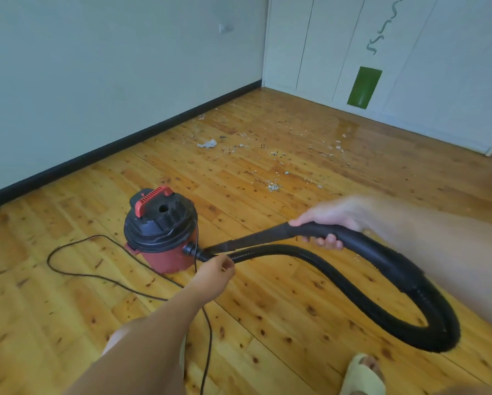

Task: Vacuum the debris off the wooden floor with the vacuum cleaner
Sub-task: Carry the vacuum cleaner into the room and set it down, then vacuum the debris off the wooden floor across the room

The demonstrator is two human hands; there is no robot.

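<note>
head | red-black vacuum cleaner (160, 232) | right hand (329, 223) gripping hose (353, 269) | left hand (216, 270) pinching cord (96, 275)

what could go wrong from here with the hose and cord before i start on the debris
1. The thin black power cord loops across the wooden floor and runs back beside the sandalled foot; it may snag or trip.
2. The black ribbed hose coils tightly while the right hand grips the wand, so pulling toward the scattered debris might tip the small red canister vacuum.

Pale walls (96, 67), black skirting (125, 141) — knotty wooden floor (296, 309), white wardrobe doors (410, 52).
</note>
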